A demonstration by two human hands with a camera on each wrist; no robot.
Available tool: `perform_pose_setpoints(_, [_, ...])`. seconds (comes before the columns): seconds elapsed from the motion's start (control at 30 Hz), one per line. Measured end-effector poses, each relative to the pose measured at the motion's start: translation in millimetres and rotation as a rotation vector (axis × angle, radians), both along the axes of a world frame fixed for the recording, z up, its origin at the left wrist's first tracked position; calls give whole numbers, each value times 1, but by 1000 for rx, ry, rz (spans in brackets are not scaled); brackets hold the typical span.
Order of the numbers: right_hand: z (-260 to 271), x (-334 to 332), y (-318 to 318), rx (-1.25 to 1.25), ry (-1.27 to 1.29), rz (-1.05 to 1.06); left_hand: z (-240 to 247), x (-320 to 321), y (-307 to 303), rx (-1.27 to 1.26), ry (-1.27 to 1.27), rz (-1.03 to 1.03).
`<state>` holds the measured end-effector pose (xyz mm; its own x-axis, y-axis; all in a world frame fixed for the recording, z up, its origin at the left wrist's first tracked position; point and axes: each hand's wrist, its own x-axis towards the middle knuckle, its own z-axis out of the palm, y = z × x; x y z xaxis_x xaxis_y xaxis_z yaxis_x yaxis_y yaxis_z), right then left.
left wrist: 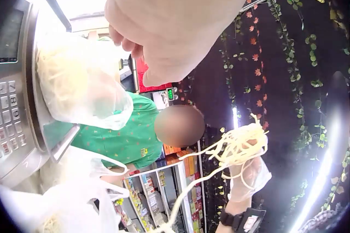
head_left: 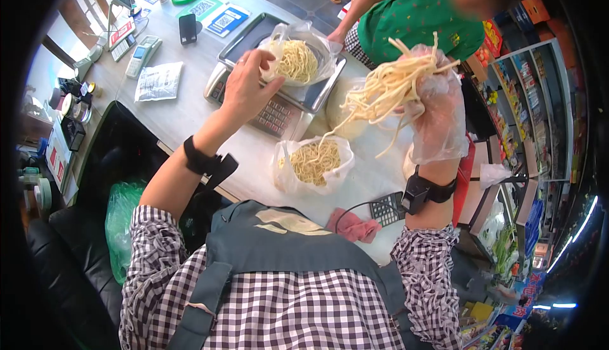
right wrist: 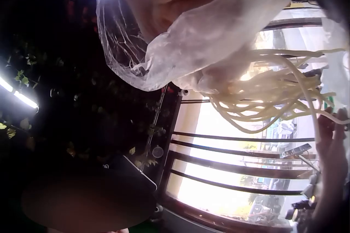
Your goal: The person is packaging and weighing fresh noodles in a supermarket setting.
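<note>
The right hand is up in the air over the far right of the counter, wrapped in a clear plastic bag. Its fingers are bent round a thick bunch of noodles, closed enough to keep the bundle aloft, though the crinkled plastic blurs how each finger lies. The strands spill out towards the left in a loose tangle, and one long strand trails down towards the white bag on the near side; I can't tell if it touches. That bag stands open with more noodles in it.

The left hand has its fingers loosely bent and the thumb held apart, with nothing in its grasp that I can see. It hovers at the left side of a second bag of noodles, which sits on the scale; whether a fingertip brushes the plastic I can't say. The left forearm slants forward and inward over the counter, while the right one reaches forward on its own side. Both wrists wear black straps. Across the counter is a person in a green shirt.
</note>
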<state>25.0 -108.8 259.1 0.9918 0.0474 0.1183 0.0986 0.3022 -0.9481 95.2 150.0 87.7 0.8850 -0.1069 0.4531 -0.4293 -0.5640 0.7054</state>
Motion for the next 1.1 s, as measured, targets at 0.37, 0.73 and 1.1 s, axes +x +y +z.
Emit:
perform_pose_setpoints(0.37, [11,119,57,-66,-259,146,-8,85,-5,-518,351,-116])
perform_pose_setpoints(0.73, [-183,198,56,-1398,-679,-5,-16,98,21,-790,411,-291])
perform_pose_setpoints(1.1, [-104,151,0,-2185,-1171,99,8,110,22,-641,332,-435])
